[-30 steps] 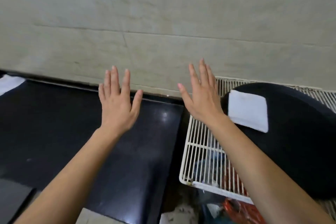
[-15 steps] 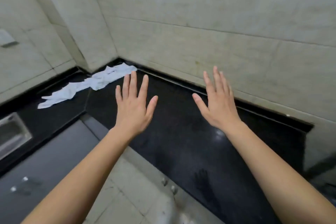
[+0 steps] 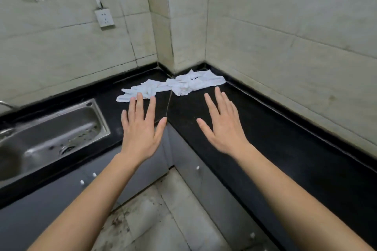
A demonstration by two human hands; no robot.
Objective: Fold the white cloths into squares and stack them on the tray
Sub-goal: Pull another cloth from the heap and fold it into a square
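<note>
A heap of crumpled white cloths (image 3: 175, 85) lies in the far corner of the black L-shaped counter (image 3: 275, 140). My left hand (image 3: 140, 128) is stretched out flat in front of me, fingers straight, its fingertips just short of the heap's left end. My right hand (image 3: 222, 126) is held the same way, flat and empty, over the counter below the heap's right end. Neither hand touches a cloth. The tray is out of view.
A steel sink (image 3: 51, 136) is set into the counter at the left. A wall socket (image 3: 104, 18) with a white cable hangs on the tiled wall above. Grey cabinet doors (image 3: 142, 173) stand under the counter, with a stained tile floor (image 3: 163, 216) between them.
My view has swung left from the wire rack and the black tray with one folded cloth to the counter corner. The cloth heap now lies straight ahead, just beyond my fingertips. Both hands stayed flat.
</note>
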